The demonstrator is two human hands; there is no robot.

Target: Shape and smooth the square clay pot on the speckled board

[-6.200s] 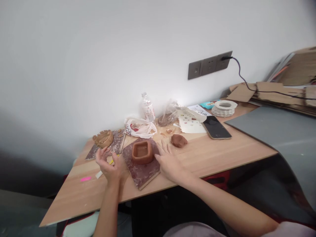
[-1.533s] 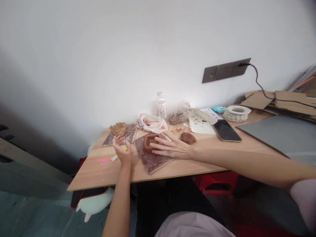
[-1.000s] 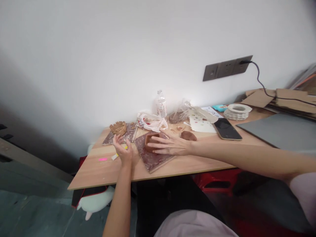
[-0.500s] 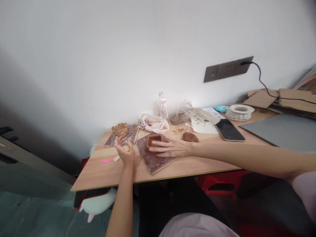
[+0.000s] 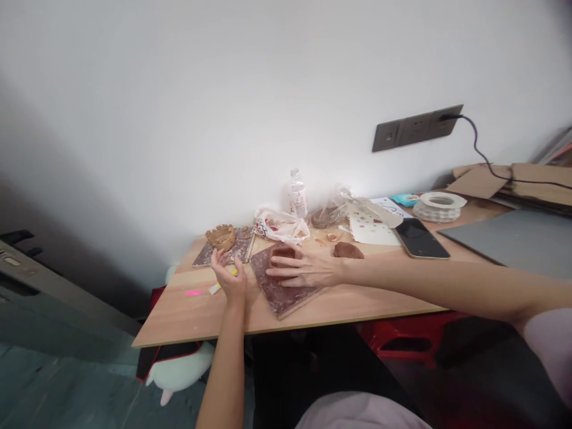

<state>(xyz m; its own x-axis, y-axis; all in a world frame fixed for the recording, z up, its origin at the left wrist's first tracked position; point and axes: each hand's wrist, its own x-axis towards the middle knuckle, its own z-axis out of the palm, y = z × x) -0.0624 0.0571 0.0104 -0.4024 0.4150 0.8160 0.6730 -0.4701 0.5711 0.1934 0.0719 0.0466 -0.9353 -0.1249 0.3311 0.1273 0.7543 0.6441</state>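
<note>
A small brown clay bowl stands on a dark speckled board on the wooden table. My right hand lies over the bowl's near side with its fingers stretched out and touching it. My left hand hovers just left of the board, palm turned up, fingers loosely curled and apart, holding nothing that I can see. A yellow and white strip lies under it.
A crown-shaped clay piece sits on a second board at the back left. Behind are a plastic bag, a water bottle, a clay lump, a phone, a white ring and a grey sheet. A pink tag lies left.
Over six seconds my right hand moved from the board's right edge onto the clay bowl. The view pulled back from the table. My left hand has stayed beside the board.
</note>
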